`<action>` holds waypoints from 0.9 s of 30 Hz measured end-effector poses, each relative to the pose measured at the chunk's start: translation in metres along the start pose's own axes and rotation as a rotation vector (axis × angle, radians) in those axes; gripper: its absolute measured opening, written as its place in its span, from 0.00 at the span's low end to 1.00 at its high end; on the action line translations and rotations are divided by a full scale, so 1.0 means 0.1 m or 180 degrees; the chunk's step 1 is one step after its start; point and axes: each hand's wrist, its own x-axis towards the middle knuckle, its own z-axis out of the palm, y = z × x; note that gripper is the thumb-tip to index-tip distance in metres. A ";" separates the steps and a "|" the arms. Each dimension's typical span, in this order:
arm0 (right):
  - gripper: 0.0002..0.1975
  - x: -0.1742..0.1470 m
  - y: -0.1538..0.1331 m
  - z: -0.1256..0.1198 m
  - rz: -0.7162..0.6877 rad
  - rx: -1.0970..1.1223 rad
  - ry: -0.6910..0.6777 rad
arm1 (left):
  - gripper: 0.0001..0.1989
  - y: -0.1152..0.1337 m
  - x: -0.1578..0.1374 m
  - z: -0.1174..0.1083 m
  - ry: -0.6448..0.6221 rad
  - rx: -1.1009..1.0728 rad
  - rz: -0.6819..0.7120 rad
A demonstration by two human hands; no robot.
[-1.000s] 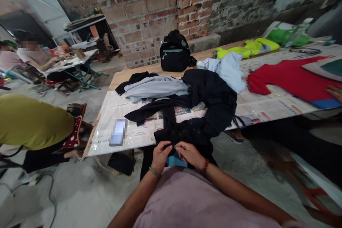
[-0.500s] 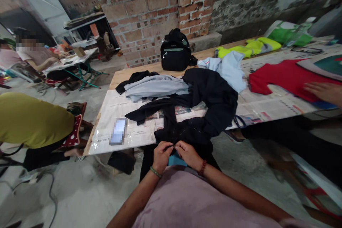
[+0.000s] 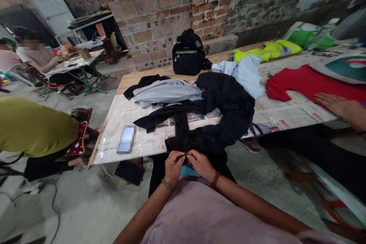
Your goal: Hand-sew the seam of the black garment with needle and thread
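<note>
My left hand [image 3: 174, 167] and my right hand [image 3: 200, 166] meet at the table's near edge, fingertips pinched close together. Both are closed on the near edge of a black garment [image 3: 228, 110], which spreads back over the table in a curved heap. Light stitch-like marks show on its near part. Any needle or thread between my fingers is too small to make out. A grey cloth [image 3: 168, 92] lies behind, over more black fabric. To the left of the garment a phone [image 3: 126, 139] rests on the newspaper-covered table [image 3: 108, 148].
A black backpack [image 3: 188, 54] stands at the back by the brick wall. Pale blue cloth [image 3: 249, 76] and a yellow vest [image 3: 268, 50] lie to its right. At right, a co-worker's hand [image 3: 334, 103] rests on red cloth [image 3: 294, 82] beside an iron [image 3: 343, 66]. Another person [image 3: 37, 127] sits at left.
My hands keep nearly the same place and pinch. At right, the co-worker's hand has moved left over the red cloth, and more of the iron shows.
</note>
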 end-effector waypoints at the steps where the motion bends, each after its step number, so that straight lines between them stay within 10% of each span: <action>1: 0.08 -0.01 0.00 0.00 0.0103 0.0115 -0.0082 | 0.05 -0.02 0.00 0.00 0.0064 -0.0020 -0.0078; 16: 0.07 -0.01 -0.03 -0.01 0.0524 0.0540 -0.0067 | 0.06 0.01 -0.03 0.01 -0.0225 -0.0012 0.0110; 23: 0.10 -0.07 -0.39 -0.43 -0.1272 -0.1048 0.0811 | 0.06 0.05 -0.01 -0.04 -0.0106 0.0176 0.0417; 27: 0.09 0.15 -0.62 -0.57 -0.1456 -0.1697 0.0363 | 0.08 0.07 -0.03 -0.03 -0.0259 0.0535 0.0868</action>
